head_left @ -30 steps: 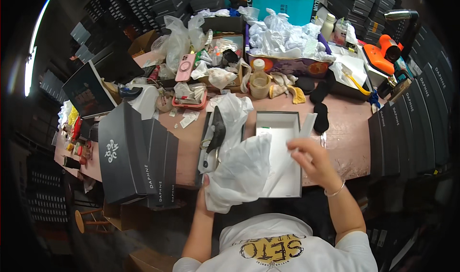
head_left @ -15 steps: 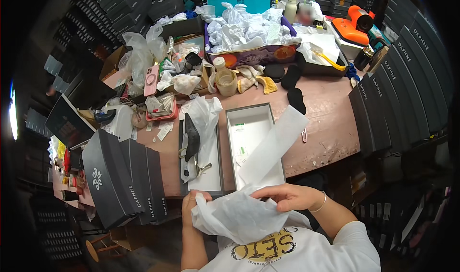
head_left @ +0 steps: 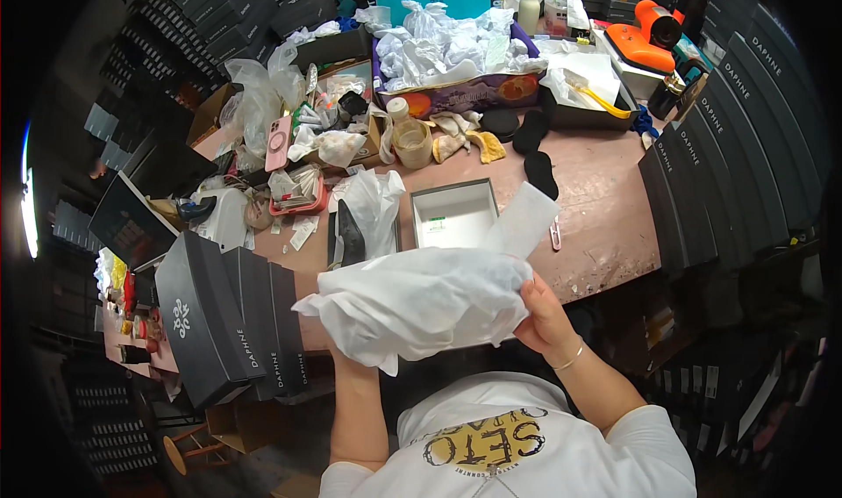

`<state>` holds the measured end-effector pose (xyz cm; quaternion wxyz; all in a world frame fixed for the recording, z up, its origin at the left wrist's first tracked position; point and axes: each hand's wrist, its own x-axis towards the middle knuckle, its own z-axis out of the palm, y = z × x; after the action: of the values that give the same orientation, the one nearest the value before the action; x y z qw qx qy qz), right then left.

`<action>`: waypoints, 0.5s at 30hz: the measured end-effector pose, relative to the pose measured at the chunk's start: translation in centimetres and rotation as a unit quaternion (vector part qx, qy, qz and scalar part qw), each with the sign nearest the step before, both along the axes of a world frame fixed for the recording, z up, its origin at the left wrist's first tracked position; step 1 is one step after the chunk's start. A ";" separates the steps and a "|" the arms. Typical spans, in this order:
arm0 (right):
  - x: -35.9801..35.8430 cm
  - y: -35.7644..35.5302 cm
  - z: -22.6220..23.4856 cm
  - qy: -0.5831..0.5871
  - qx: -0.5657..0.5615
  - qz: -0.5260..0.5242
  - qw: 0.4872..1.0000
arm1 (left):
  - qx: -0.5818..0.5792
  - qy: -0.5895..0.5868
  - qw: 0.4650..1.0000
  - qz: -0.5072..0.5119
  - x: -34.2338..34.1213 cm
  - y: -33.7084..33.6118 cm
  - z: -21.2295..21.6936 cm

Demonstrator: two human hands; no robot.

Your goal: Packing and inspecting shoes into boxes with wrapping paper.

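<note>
A bundle wrapped in thin white paper (head_left: 425, 300) is held up in front of my chest, between both hands and above the table's near edge. My right hand (head_left: 544, 318) is closed on its right end, thumb on top. Under the left end is my left hand (head_left: 349, 364); the paper covers its fingers. What lies inside the wrapping is hidden. Just beyond the bundle stands an open box (head_left: 452, 213) with a white inside, and a sheet of white paper (head_left: 524, 223) slants out of it. Left of that, a black shoe (head_left: 351, 235) lies beside crumpled white wrapping (head_left: 375, 204), partly covered by the bundle.
Dark shoeboxes stand in stacks at left (head_left: 206, 322) and right (head_left: 745, 147). A purple carton (head_left: 474, 99) of crumpled paper sits at the back, near a jar (head_left: 410, 138), a pink phone (head_left: 278, 143) and an orange device (head_left: 640, 46). Black insole-like pads (head_left: 541, 173) lie on the pink table (head_left: 605, 208).
Both hands have raised the paper bundle away from my body, toward the boxes. My right hand has shifted from the paper's top to its right end. The bundle now covers the boxes' near parts.
</note>
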<state>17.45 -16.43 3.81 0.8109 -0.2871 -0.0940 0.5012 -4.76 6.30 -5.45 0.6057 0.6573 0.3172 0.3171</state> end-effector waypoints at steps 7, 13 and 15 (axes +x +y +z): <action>6.8 0.3 1.0 -0.080 -0.002 -0.117 0.990 | -0.392 -0.268 0.880 -0.011 7.5 -2.6 16.4; 3.9 2.7 1.7 0.019 0.043 -0.037 0.998 | -0.052 -0.184 0.979 0.066 9.8 -2.7 13.0; 4.6 2.2 1.1 0.050 0.108 -0.008 0.993 | -0.281 -0.337 0.896 -0.063 9.7 -2.6 16.2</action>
<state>22.08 -14.26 4.87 0.8446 -0.1731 -0.1048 0.4956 4.94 3.69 10.76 0.8546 0.3320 0.1274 0.3783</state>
